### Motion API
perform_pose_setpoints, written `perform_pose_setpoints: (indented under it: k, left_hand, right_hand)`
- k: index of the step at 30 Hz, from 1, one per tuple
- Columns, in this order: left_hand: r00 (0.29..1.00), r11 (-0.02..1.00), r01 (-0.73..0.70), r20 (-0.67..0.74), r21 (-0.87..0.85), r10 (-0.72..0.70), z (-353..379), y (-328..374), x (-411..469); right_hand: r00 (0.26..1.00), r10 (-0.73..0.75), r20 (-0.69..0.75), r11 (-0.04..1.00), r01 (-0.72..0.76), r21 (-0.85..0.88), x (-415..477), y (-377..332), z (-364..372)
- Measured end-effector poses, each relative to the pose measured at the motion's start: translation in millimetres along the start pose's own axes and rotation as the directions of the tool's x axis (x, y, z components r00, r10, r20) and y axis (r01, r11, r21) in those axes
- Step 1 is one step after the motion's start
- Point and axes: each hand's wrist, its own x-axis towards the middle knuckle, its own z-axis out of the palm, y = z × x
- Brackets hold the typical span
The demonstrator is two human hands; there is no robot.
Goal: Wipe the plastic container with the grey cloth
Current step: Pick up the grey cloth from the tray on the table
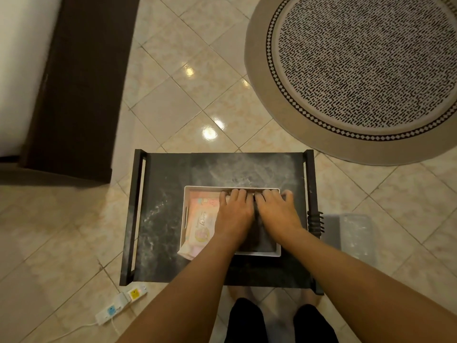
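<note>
One container (187,194), one cloth (263,237), two hands.

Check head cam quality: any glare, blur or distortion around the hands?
Head view: warm, dim indoor light; glare spots on the glossy floor tiles beyond the table; wide-angle bending at the edges, the round rug looks stretched; both hands, left hand and right hand, slightly soft; dark cloth in the white container lacks detail in shadow.

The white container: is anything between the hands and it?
Yes. A dark cloth lies under both hands inside the container. A pink wipes pack fills its left part, beside the left hand.
</note>
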Motion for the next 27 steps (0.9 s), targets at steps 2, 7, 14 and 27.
perform_pose_setpoints:
  k: [2, 7, 14, 27]
  left_hand:
    - [1.000, 1.000, 0.007, 0.004, 0.013, -0.007, 3, 2, 0]
    - [1.000, 0.999, 0.012, 0.016, 0.029, -0.012, -1, 5, -6]
    - [0.989, 0.994, 0.033, 0.150, -0.099, -0.018, -53, -4, -10]
    - [0.914, 0.159, 0.404, 0.404, -0.901, -0.034, -210, -6, -22]
  right_hand:
    - [1.000, 0.023, 0.007, 1.000, -0.023, 0.001, 1, -3, 3]
    - [0.998, 0.029, 0.051, 0.999, -0.030, 0.035, -2, -7, -2]
    - [0.991, 0.022, 0.132, 0.913, -0.074, 0.401, -20, -3, -49]
    - [0.991, -0.108, 0.073, 0.202, -0.050, 0.978, -85, 57, -227]
